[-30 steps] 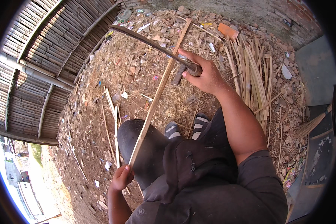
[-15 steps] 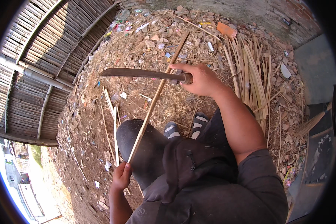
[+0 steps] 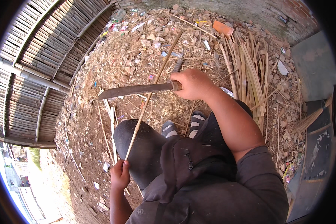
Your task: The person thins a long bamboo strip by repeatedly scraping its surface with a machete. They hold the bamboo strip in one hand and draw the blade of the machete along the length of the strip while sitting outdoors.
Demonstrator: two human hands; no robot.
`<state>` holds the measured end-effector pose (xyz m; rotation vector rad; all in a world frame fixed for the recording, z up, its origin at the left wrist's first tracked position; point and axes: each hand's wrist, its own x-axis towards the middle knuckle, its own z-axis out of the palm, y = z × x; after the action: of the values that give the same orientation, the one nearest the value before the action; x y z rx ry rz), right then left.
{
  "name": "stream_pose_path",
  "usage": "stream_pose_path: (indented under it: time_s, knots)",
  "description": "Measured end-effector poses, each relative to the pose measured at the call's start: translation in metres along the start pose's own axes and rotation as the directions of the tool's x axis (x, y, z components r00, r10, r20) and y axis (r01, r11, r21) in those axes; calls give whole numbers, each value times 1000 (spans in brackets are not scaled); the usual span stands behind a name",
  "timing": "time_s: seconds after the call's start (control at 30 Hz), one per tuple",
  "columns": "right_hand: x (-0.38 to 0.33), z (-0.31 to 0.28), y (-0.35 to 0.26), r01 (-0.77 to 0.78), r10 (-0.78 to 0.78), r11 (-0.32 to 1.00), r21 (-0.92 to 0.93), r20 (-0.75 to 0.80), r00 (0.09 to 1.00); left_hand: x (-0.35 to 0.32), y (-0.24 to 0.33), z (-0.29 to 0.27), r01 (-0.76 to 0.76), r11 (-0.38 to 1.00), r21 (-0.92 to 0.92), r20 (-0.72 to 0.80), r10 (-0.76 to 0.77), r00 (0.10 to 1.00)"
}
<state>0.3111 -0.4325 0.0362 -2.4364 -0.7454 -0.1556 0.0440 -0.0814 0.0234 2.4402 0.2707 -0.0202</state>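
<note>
Seemingly, right hand (image 3: 193, 84) clasps machete (image 3: 138, 90), handle hidden; left hand (image 3: 120, 174) pinches bamboo strip (image 3: 153, 93).

The right hand (image 3: 192, 84) is bringing the machete (image 3: 138, 89) down and around: a second ago its blade was angled up toward the far litter, half a second ago it was levelling out, and now it is lying flat across the bamboo strip (image 3: 153, 93), tip pointing left. The crossing point is sliding lower along the strip, nearer the knee. The hand itself is dropping closer to the body, while the strip is leaning slightly more upright.
</note>
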Motion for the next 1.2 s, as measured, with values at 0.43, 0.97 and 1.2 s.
stream_pose_path:
  time_s: [0.43, 0.97, 1.2]
  knots:
    - [7, -3, -6, 33, -35, 989, -147, -9, 999, 20, 4, -11, -19, 992, 125, -98, 32, 995]
    - [7, -13, 96, -402, 533, 832, 381, -352, 770, 199, 179, -21, -205, 772, 602, 95, 185, 978]
    - [6, -16, 85, -324, 440, 876, 359, -314, 841, 206, 193, -19, -200, 772, 604, 102, 174, 979]
